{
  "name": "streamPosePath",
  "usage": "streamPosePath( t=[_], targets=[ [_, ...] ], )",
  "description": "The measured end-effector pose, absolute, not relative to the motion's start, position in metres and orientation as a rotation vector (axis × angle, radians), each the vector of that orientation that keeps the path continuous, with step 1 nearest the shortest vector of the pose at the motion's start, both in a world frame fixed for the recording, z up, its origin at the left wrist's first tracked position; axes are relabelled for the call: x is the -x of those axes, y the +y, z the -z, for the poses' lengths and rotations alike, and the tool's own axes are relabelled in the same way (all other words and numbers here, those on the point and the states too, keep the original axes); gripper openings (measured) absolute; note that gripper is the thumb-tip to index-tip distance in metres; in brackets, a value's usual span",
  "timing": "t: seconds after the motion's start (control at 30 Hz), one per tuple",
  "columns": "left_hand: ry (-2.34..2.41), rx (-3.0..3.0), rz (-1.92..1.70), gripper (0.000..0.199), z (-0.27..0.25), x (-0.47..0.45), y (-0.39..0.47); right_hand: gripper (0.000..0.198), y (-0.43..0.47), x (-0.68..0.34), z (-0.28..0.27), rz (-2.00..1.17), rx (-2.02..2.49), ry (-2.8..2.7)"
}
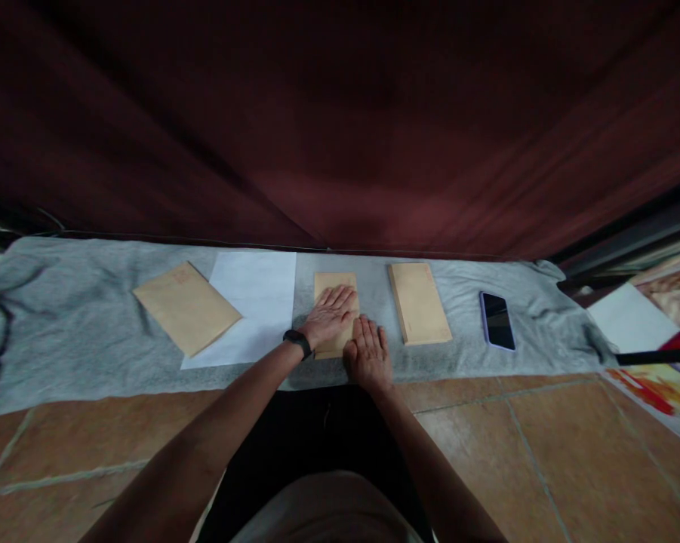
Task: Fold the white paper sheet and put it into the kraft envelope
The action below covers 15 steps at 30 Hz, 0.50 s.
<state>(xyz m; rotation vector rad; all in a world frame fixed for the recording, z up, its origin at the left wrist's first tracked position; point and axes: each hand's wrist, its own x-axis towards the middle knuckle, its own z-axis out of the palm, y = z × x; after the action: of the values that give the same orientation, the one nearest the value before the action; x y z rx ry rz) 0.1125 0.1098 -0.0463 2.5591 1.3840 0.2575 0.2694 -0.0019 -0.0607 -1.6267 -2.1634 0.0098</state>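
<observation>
A brown paper envelope (333, 348) lies on the grey cloth in front of me, partly covered by my hands. My left hand (331, 313), with a black band on its wrist, rests flat across the envelope's middle, fingers stretched out. Against the envelope's right edge, my right hand (370, 353) lies palm down with its fingers extended. To the right sits a neat stack of brown envelopes (422, 303). Off to the left, another brown envelope (186, 309) lies at an angle, overlapping a white paper sheet (263, 298).
A grey cloth (90, 324) covers the long narrow surface. A phone in a purple case (496, 321) lies at its right. Behind hangs a dark red curtain (340, 151). Tiled floor (487, 437) runs along the near edge, with printed colourful paper (656, 396) at far right.
</observation>
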Motion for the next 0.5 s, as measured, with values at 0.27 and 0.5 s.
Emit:
streamPosePath(
  t=[0.27,0.5],
  targets=[
    [1.297,-2.599,-0.254,0.063,0.040,-0.105,0.034,0.056,0.000,-0.272,0.063,-0.074,1.665,-2.181],
    [1.270,-2.707,-0.311,0.071,0.036,-0.094,-0.011,0.056,0.001,-0.274,0.064,-0.120,1.686,-2.202]
  ],
)
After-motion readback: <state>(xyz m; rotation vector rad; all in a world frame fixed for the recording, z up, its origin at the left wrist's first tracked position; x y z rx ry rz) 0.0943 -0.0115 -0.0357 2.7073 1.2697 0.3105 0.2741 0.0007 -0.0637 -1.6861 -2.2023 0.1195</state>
